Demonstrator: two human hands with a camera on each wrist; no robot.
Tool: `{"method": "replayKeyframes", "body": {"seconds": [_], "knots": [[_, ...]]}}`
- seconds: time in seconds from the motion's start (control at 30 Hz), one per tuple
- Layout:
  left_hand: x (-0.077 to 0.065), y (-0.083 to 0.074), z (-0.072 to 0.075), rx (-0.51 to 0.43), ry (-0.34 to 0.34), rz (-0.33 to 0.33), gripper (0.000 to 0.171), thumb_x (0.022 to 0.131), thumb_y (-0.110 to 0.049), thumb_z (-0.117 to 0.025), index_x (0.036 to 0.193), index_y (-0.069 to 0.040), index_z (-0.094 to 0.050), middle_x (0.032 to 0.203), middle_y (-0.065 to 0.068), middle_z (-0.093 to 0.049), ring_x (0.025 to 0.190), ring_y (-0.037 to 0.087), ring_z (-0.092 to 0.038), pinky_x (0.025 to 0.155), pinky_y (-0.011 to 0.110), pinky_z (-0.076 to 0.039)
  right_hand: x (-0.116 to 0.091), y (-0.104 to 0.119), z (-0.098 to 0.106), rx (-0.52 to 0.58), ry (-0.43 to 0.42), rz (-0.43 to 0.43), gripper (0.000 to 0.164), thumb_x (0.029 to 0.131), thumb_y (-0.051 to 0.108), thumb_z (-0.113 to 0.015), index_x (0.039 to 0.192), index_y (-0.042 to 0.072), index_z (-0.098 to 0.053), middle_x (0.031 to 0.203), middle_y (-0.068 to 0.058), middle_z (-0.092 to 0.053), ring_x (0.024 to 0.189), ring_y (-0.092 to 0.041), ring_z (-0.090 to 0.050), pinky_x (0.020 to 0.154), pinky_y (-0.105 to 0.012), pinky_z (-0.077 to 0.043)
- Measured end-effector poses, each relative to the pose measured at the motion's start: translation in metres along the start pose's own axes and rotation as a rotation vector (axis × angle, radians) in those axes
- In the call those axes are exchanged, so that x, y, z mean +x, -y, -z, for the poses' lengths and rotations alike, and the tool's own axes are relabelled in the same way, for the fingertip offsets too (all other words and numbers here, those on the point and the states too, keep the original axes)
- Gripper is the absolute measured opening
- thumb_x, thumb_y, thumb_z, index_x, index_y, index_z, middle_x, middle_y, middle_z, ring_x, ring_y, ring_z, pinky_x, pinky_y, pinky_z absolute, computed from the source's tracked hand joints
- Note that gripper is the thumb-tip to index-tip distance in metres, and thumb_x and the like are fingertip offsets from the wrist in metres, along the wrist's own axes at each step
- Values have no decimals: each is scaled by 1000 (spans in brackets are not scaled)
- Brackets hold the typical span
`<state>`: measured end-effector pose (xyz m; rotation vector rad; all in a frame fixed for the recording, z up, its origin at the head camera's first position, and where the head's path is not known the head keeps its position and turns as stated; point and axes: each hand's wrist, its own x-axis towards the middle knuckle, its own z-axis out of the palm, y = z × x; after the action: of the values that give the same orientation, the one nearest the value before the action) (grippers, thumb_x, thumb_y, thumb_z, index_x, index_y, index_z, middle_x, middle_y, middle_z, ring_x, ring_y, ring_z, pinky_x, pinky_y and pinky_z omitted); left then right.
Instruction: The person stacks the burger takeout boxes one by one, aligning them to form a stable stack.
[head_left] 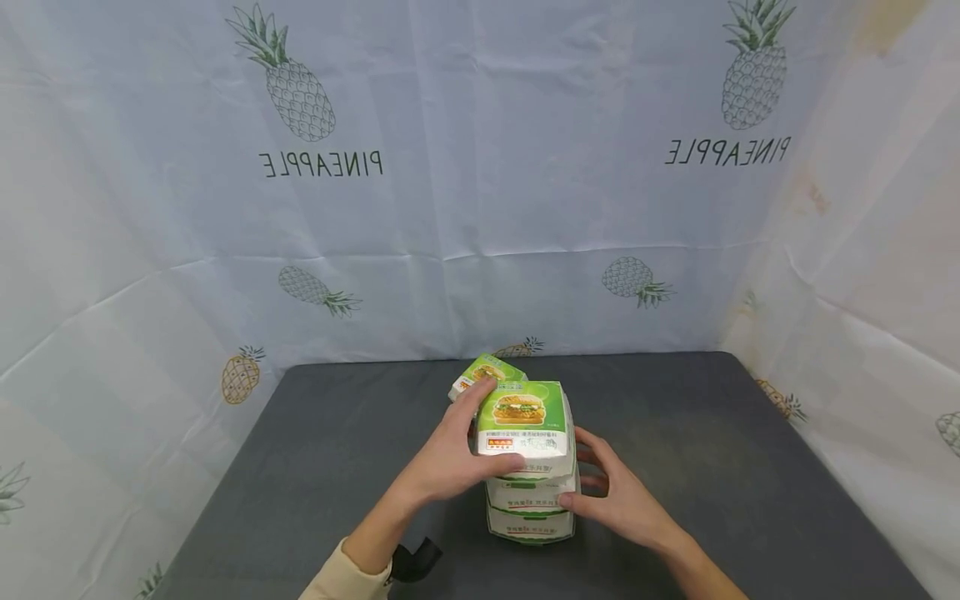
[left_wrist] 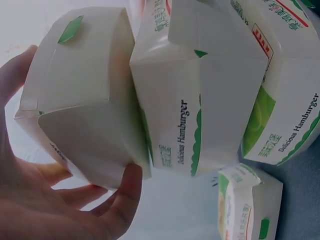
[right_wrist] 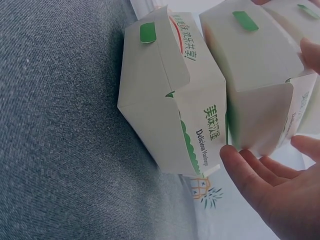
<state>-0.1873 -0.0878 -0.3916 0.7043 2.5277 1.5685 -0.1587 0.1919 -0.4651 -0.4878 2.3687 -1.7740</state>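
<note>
Three hamburger boxes stand stacked in the middle of the table in the head view. My left hand [head_left: 450,454] grips the top hamburger box [head_left: 521,417], thumb on its front and fingers along its left side; the left wrist view shows this box [left_wrist: 75,65] tilted against the one below. Around the right front corner of the middle hamburger box [head_left: 525,497] my right hand [head_left: 622,496] is bent, thumb at the front, fingers at the side. In the right wrist view fingertips reach the edge of this box [right_wrist: 260,110]. The bottom hamburger box [head_left: 528,525] rests on the table.
Another hamburger box [head_left: 483,371] sits just behind the stack to the left, partly hidden by it. The dark grey table [head_left: 337,433] ends at a hanging white cloth [head_left: 465,200] printed with pineapples. A black strap [head_left: 416,560] is at the left wrist.
</note>
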Motion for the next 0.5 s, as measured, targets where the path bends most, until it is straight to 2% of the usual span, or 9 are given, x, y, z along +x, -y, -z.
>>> {"method": "replayKeyframes", "body": {"seconds": [0.17,0.3,0.5], "knots": [[-1,0,-6,40,-25,-10,104,79,-43,-87,162,-23,-28,165,-4,-22,148,25,-20,108,58,-33,-1,2,0,11,2,-28,85,92,21,-77,160,19,-25,156,-12,-31,139,-41,-39,99,-47,-48],[-1,-1,-10,54,-29,-21,104,78,-46,-87,162,-26,-28,166,-5,-21,150,24,-17,110,60,-31,-2,3,0,46,22,-39,87,92,19,-77,161,18,-23,155,-16,-30,133,-43,-45,92,-41,-53],[-2,-1,-13,90,-38,-25,107,77,-49,-86,162,-23,-27,166,-6,-19,152,26,-13,109,63,-30,-2,6,0,66,24,-47,88,91,18,-78,160,17,-23,154,-17,-29,130,-43,-49,86,-36,-56]]}}
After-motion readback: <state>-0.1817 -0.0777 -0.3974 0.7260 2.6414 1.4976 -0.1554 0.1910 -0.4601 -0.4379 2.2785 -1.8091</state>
